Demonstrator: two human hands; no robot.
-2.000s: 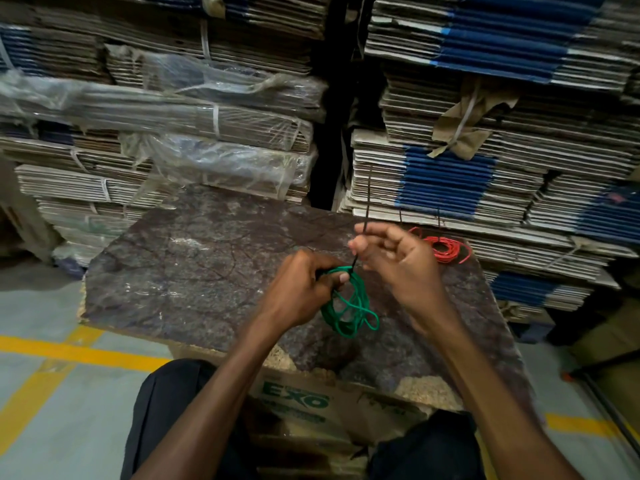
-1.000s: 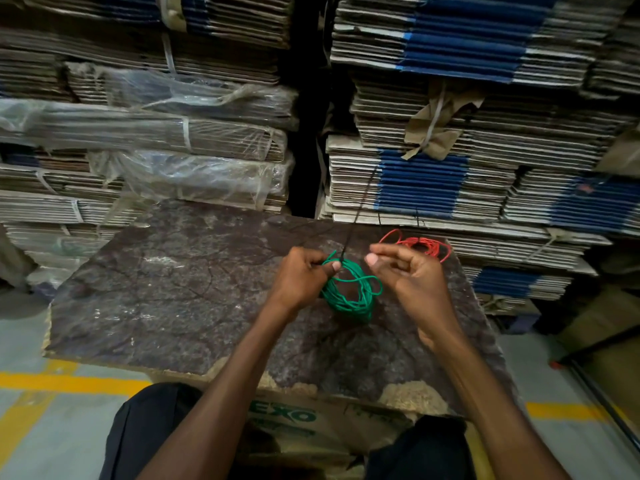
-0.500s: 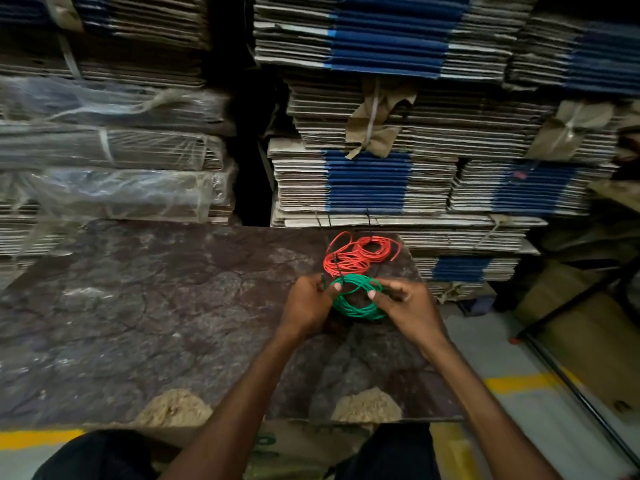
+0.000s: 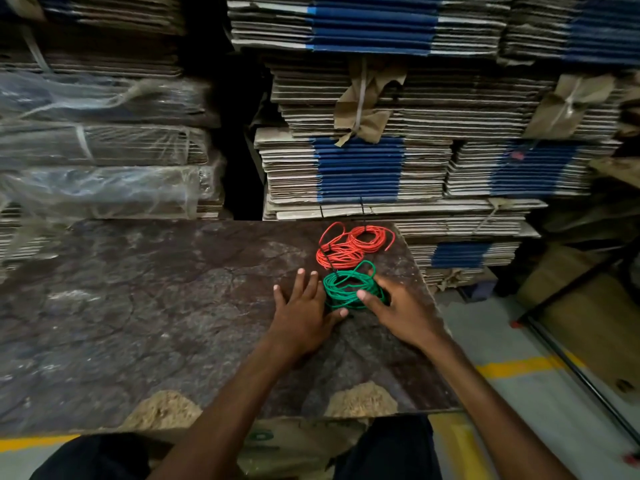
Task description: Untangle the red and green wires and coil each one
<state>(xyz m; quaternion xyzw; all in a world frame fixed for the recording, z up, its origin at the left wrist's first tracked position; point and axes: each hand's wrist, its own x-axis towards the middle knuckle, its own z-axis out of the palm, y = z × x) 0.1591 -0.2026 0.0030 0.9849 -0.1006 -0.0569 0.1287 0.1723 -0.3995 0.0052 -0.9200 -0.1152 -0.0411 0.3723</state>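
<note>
Neither hand is really gripping anything right now: the left hand point(image 4: 302, 311) lies flat on the table point(image 4: 138, 306) with straight fingers, its thumb just touching the near edge of the green wire point(image 4: 349, 289), while the right hand point(image 4: 401, 311) rests spread over the right side of that coil, fingers loosely laid on the strands rather than pinching them. So the green coil sits on the worn tabletop between the two hands, and it looks like the setting-down step. To do it well, the person probably wants to press the loops flat and let go slowly, since springy wire like this tends to pop open once released; tucking any loose end under a loop would help. Just beyond it, close or maybe touching, lies the red wire point(image 4: 349, 247), coiled too, with a stray end curling out to the right. Behind the table stand stacks of flattened cardboard point(image 4: 360, 168).
</note>
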